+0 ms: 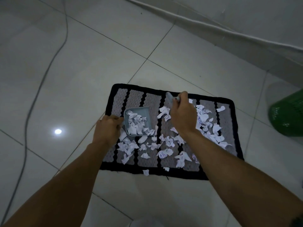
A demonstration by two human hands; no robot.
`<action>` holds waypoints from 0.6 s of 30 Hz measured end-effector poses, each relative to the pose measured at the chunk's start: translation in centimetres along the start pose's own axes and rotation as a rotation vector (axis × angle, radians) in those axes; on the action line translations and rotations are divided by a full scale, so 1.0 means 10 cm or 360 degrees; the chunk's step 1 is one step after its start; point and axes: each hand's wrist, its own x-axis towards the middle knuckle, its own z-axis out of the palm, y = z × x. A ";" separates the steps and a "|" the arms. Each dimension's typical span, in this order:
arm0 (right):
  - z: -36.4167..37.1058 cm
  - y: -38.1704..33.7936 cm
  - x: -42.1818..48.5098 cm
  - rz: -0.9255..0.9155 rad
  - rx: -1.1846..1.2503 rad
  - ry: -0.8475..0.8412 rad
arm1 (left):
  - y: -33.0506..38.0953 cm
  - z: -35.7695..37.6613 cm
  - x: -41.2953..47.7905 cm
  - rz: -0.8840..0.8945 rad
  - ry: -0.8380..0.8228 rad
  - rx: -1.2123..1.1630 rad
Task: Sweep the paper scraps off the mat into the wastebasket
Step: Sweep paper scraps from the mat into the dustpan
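Note:
A grey mat (152,99) with black stripes and a black border lies on the tiled floor. Several white paper scraps (167,141) are strewn over its middle and right part. My left hand (108,126) grips the handle of a small light-blue dustpan (127,112) that rests on the mat with scraps inside. My right hand (182,115) grips a small brush (169,97), whose end sticks out above my fingers near the mat's far edge. A green wastebasket (288,115) stands at the right edge of the view.
A grey cable (49,63) runs across the floor tiles on the left. A wall base (229,33) crosses the top right. One scrap (145,172) lies on the mat's near border.

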 end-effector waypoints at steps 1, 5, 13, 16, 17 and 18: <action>0.00 0.08 0.07 0.0019 -0.0098 -0.0052 | 0.03 0.00 0.03 0.0007 0.0010 0.0003; 0.10 0.06 0.06 -0.0074 -0.0183 -0.0283 | 0.10 0.03 0.14 0.0027 0.0044 0.0068; -0.06 0.09 0.07 -0.0041 0.0092 -0.0080 | 0.09 0.07 0.25 0.0094 0.0051 0.0033; 0.01 0.01 -0.02 -0.0062 -0.0060 -0.0173 | 0.14 0.11 0.27 0.0104 0.0002 -0.0008; 0.04 -0.05 -0.10 -0.0103 -0.0064 -0.0222 | 0.16 0.13 0.27 0.0083 -0.0014 -0.0002; 0.08 -0.11 -0.16 -0.0146 -0.0050 -0.0255 | 0.18 0.14 0.26 0.0053 -0.0021 0.0006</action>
